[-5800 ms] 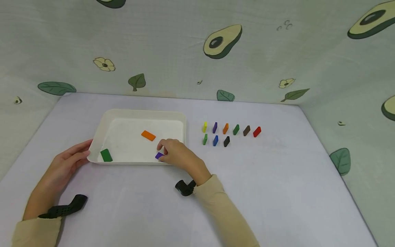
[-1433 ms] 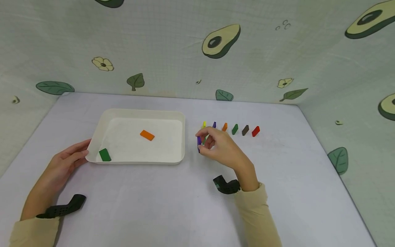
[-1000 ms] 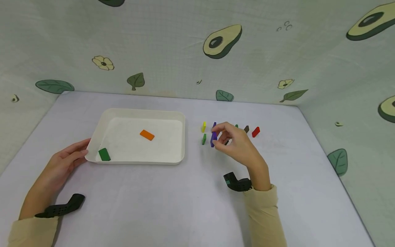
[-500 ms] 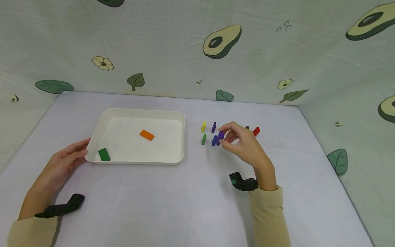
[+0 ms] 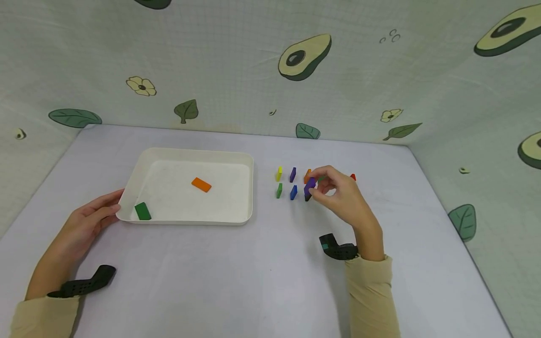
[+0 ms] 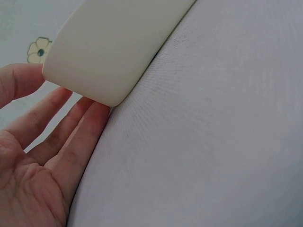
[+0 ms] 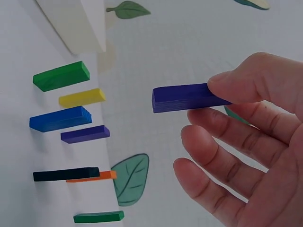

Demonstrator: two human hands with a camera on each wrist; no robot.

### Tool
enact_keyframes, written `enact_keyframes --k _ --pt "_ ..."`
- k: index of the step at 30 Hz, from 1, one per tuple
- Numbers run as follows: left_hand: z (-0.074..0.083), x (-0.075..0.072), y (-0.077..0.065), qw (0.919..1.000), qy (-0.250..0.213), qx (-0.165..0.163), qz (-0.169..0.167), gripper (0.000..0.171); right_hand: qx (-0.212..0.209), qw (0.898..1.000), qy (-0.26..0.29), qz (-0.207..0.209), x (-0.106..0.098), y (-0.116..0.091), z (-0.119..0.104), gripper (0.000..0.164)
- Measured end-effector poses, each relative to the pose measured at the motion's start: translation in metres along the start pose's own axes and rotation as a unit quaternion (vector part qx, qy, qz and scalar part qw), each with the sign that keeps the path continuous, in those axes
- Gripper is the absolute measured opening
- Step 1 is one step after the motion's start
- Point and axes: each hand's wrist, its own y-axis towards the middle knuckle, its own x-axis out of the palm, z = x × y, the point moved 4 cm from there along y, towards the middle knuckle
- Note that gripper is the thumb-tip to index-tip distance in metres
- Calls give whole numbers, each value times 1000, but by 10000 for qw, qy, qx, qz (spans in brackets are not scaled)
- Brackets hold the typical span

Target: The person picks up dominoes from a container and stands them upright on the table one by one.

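My right hand (image 5: 344,197) pinches a purple block (image 7: 182,98) between thumb and index finger, the other fingers loosely bent below. In the head view the held block overlaps the standing black block (image 5: 307,198); the right wrist view shows it lifted and apart from the standing blocks. My left hand (image 5: 86,230) touches the front left corner of the white tray (image 5: 224,206) with nearly straight fingers, the thumb at its rim. Inside the tray lie an orange block (image 5: 201,184) and a green block (image 5: 142,211), well apart.
Two rows of small blocks stand right of the tray. The front row has a light green block (image 5: 279,190) and a blue block (image 5: 293,192); behind are a yellow block (image 5: 279,173) and another purple block (image 5: 292,175). My right hand partly hides the red block (image 5: 353,176).
The purple block has been taken out of the tray by my right hand and carried rightward past the light green and blue blocks to the black one. My left hand stays at the tray corner.
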Motion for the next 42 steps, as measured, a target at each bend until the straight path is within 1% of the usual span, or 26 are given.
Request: enact_keyframes --k 12,21,25,33,42 --pt "-1 0 0 10000 52 -3 30 40 331 9989 -252 237 -17 -6 16 27" --pt "-2 -1 0 10000 -29 -6 58 40 793 9959 -359 227 -25 -10 28 28" --pt "-2 -1 0 10000 -40 -32 76 40 847 9954 -401 222 -26 -11 32 29" --pt "-2 -1 0 10000 -76 10 5 39 827 9957 -379 192 -27 -12 39 27" --pt "-2 -1 1 10000 -85 44 -23 40 1078 9937 -293 109 -29 -13 45 30"
